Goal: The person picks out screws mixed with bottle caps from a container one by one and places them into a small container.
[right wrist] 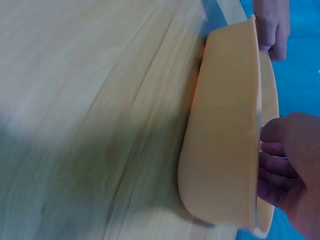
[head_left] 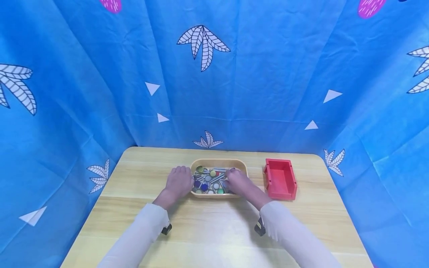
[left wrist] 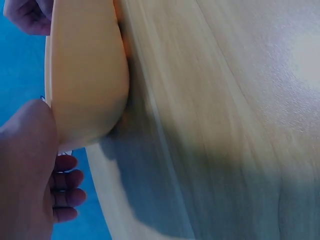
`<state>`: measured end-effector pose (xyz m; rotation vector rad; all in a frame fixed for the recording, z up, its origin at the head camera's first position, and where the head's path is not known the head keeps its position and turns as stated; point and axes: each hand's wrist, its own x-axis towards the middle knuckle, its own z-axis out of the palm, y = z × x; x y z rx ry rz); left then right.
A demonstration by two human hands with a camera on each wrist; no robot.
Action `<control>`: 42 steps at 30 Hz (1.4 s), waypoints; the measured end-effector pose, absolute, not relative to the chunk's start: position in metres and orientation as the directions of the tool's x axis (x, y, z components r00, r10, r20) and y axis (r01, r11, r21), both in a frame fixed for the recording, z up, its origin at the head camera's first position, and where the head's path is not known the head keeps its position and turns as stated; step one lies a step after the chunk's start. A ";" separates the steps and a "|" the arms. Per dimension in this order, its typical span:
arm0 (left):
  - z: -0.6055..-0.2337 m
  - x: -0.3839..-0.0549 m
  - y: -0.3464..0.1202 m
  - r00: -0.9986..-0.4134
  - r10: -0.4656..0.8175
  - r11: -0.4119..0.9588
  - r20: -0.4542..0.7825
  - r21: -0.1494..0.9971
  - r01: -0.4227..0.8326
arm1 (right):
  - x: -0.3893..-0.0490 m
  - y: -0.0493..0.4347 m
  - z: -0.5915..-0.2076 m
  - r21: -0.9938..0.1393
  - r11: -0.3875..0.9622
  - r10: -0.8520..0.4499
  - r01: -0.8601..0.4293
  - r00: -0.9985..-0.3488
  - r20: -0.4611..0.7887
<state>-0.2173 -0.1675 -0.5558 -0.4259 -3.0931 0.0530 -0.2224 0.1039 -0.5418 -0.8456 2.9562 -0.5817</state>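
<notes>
A shallow tan tub (head_left: 219,196) stands on the table, holding a jumble of small round caps in several colours and silvery rods. My left hand (head_left: 180,181) grips the tub's left end, thumb (left wrist: 37,112) at the rim and fingertips (left wrist: 69,196) curled outside the end wall. Over the opposite end, my right hand (head_left: 238,181) reaches down inside, its fingers (right wrist: 272,167) bent behind the wall. The rim and the hand itself hide the fingertips, so I cannot tell whether they pinch one of the pieces.
A red open-topped bin (head_left: 281,178) stands to the right of the tub, beside my right forearm. The wood-grain table (head_left: 207,230) stretches toward me between my sleeves. A blue patterned curtain (head_left: 234,89) hangs behind and around the sides.
</notes>
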 end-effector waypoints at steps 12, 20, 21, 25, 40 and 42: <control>-0.561 -0.218 -0.170 -0.960 0.280 0.960 0.021 0.000 0.280 | -0.227 0.090 -0.551 -0.335 0.824 -0.490 -0.458 -0.872 -0.013; -0.566 -0.220 -0.170 -0.964 0.267 0.963 0.010 0.028 0.268 | -0.226 0.085 -0.558 -0.375 0.863 -0.409 -0.338 -0.903 -0.128; -0.566 -0.220 -0.170 -0.964 0.264 0.964 0.010 0.034 0.264 | -0.226 0.084 -0.558 -0.380 0.865 -0.403 -0.327 -0.905 -0.137; -0.566 -0.218 -0.171 -0.967 0.255 0.965 0.008 0.053 0.255 | -0.226 0.081 -0.559 -0.395 0.871 -0.377 -0.292 -0.913 -0.155; -0.569 -0.218 -0.171 -0.970 0.243 0.963 0.013 0.118 0.243 | -0.226 0.070 -0.557 -0.250 0.917 -0.350 -0.312 -0.928 -0.124; -0.568 -0.219 -0.170 -0.970 0.241 0.963 0.013 0.117 0.241 | -0.227 0.069 -0.557 -0.237 0.919 -0.349 -0.315 -0.930 -0.115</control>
